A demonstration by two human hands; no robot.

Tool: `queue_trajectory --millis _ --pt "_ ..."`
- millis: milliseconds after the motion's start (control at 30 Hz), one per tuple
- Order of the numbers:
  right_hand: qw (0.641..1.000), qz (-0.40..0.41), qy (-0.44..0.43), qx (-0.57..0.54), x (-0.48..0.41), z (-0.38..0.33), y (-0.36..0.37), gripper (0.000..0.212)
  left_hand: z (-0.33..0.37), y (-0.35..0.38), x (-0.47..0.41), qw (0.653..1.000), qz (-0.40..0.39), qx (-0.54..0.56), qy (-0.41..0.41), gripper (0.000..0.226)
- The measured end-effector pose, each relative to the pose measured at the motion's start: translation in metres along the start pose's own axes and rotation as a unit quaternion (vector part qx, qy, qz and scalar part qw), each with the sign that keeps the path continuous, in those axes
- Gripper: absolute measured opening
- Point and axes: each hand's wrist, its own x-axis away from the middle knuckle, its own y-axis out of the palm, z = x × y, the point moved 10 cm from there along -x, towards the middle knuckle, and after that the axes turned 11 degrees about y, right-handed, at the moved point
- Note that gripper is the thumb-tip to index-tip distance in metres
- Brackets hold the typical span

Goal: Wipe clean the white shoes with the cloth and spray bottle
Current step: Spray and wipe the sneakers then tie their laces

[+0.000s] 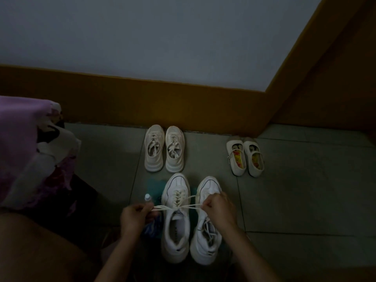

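Single view, head-worn, tipped steeply down over the tiled floor (295, 200) and facing the wall (162, 47) with its brown skirting (142, 102). The lens is wide and the edges bow. The left hand (135, 217) and right hand (218, 208) sit close beneath it, near enough to show the lace (162, 208) pinched between them. The light is dim, and the brown band (325, 78) at right may be a door frame.

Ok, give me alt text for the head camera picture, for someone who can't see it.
A left hand and a right hand pinch the laces of a white sneaker, stretched taut. Its partner stands beside it on a tiled floor, a teal cloth and a spray bottle at their left, a beige pair and a strapped pair nearer the wall.
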Motion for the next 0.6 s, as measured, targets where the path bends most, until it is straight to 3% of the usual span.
queue_trajectory --millis 67,133,200,300,467,600 --pt "0.989 -0.049 0.014 -0.138 -0.004 0.001 0.009 0.008 0.000 0.004 0.002 0.999 -0.024 -0.023 -0.014 0.018" --pt "0.953 -0.111 0.042 -0.278 -0.005 0.003 0.016 0.022 0.005 0.005 0.001 0.995 -0.038 -0.090 0.001 0.024" --pt "0.940 -0.115 0.042 -0.319 -0.008 0.009 0.014 0.026 0.020 0.003 0.003 0.973 -0.050 -0.222 0.037 0.029" --pt "0.931 -0.078 0.059 -0.351 -0.013 0.035 0.000 0.024 0.058 -0.002 0.008 0.932 -0.008 -0.341 0.125 0.025" --pt "0.937 -0.076 0.126 -0.316 -0.010 0.075 0.002 0.012 0.088 0.038 0.019 0.937 -0.077 -0.259 0.222 0.006" --pt "0.962 -0.108 0.160 -0.192 0.008 0.079 0.018 0.043 0.084 0.086 0.033 0.917 -0.162 -0.257 0.257 0.009"
